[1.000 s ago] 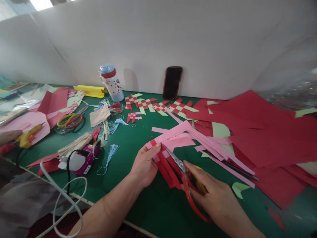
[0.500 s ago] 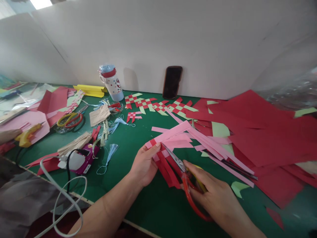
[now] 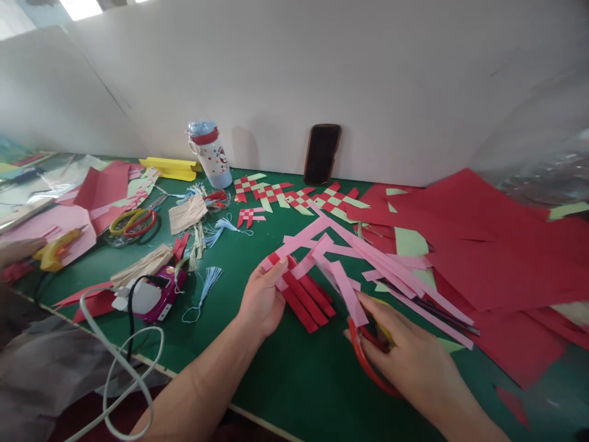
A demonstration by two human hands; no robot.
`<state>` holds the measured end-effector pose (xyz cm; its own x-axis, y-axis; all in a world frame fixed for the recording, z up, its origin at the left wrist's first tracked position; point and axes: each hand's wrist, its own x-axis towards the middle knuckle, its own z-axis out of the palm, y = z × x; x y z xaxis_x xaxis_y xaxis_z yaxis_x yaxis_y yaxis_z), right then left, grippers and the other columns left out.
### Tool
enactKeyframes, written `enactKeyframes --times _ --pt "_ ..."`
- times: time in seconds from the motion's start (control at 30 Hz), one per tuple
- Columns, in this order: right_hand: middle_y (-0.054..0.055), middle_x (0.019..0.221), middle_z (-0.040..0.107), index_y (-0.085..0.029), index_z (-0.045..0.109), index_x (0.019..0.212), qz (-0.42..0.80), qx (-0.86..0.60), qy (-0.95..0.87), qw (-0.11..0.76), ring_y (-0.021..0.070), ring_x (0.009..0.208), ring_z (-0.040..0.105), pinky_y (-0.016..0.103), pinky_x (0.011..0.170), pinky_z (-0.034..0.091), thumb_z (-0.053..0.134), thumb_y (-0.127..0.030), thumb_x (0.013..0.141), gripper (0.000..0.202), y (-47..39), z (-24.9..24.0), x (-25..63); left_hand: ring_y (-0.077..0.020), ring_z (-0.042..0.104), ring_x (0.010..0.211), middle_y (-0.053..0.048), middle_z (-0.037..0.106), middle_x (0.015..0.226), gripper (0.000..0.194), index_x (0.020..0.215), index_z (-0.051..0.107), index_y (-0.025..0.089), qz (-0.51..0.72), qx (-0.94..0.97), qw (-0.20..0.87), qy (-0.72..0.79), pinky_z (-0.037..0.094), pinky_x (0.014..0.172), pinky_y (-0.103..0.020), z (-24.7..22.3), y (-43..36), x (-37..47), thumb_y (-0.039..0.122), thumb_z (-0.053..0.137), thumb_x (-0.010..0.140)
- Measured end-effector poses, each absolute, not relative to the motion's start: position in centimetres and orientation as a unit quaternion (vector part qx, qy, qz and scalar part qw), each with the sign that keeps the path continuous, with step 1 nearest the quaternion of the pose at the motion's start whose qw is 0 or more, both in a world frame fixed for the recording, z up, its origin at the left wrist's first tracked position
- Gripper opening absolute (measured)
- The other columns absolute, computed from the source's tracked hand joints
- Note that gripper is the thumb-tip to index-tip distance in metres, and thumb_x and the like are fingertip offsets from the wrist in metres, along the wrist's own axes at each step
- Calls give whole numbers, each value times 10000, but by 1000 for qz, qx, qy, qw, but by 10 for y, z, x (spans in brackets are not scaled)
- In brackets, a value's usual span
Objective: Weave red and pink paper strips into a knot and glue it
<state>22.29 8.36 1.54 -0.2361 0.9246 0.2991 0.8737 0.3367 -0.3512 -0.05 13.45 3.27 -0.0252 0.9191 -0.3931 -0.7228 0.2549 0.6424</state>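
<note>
My left hand [image 3: 264, 294] pinches a woven piece of red and pink paper strips [image 3: 306, 298] between thumb and fingers, its red ends pointing down to the right. My right hand [image 3: 405, 350] is closed round the red and yellow handles of a pair of scissors [image 3: 363, 359]. A pink paper strip [image 3: 348, 294] lies across the scissors' blades and hides most of them. Other pink strips [image 3: 381, 258] are spread on the table just beyond both hands.
Red paper sheets [image 3: 488, 258] cover the right side. Woven red and green pieces [image 3: 271, 193], a phone [image 3: 322, 153] and a bottle [image 3: 211, 156] stand or lie along the back. To the left are tassels [image 3: 209, 285], scissors [image 3: 133, 222], a purple device [image 3: 168, 294] with cables and another person's hand [image 3: 18, 250].
The scissors have moved away from the woven piece, slightly right and down. A pink strip now bends over their blades. The red ends in my left hand lie closer together.
</note>
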Motion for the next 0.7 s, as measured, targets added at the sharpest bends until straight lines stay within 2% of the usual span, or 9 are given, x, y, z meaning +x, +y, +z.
enactKeyframes --times 0.1,0.27,0.37,0.43,0.5,0.63,0.7 --pt "63 942 756 -247 595 1263 159 -638 -711 251 205 612 692 280 484 533 598 -485 831 493 90 20 233 -131 667 666 -33 716 754 227 835 711 109 611 118 673 400 548 669 -242 33 136 -4 255 824 704" --pt "77 829 714 -203 545 1257 527 -598 -482 364 154 482 584 278 407 487 482 -627 871 577 91 36 239 -169 690 750 -68 741 854 212 854 704 107 604 109 675 409 567 737 -285 36 137 -5 156 810 677" --pt "73 847 700 -217 495 1295 586 -564 -422 400 130 468 543 257 385 449 498 -628 866 594 89 39 236 -188 699 755 -75 742 838 190 826 690 109 606 120 672 408 575 747 -307 37 137 -5 131 801 673" --pt "78 908 715 -245 406 1367 546 -586 -443 402 153 510 584 262 392 452 548 -600 842 650 91 38 234 -183 702 732 -74 741 816 165 811 686 108 617 123 663 406 582 725 -299 37 137 -6 120 788 683" --pt "93 961 730 -243 359 1409 439 -649 -506 360 208 618 664 290 445 492 599 -552 808 716 93 35 231 -170 703 708 -72 742 810 137 816 689 102 629 124 657 396 586 698 -274 38 139 -8 106 766 702" --pt "132 1049 732 -203 459 1383 132 -734 -641 181 327 845 718 375 599 547 571 -461 818 631 94 28 231 -135 705 680 -60 741 779 72 820 693 95 659 98 646 372 580 655 -207 40 144 -16 56 690 760" --pt "140 1084 724 -187 497 1353 50 -712 -688 133 338 905 711 390 641 555 529 -426 845 562 91 23 233 -122 704 669 -51 738 761 74 816 690 95 673 85 636 368 576 645 -188 42 146 -20 39 649 790"
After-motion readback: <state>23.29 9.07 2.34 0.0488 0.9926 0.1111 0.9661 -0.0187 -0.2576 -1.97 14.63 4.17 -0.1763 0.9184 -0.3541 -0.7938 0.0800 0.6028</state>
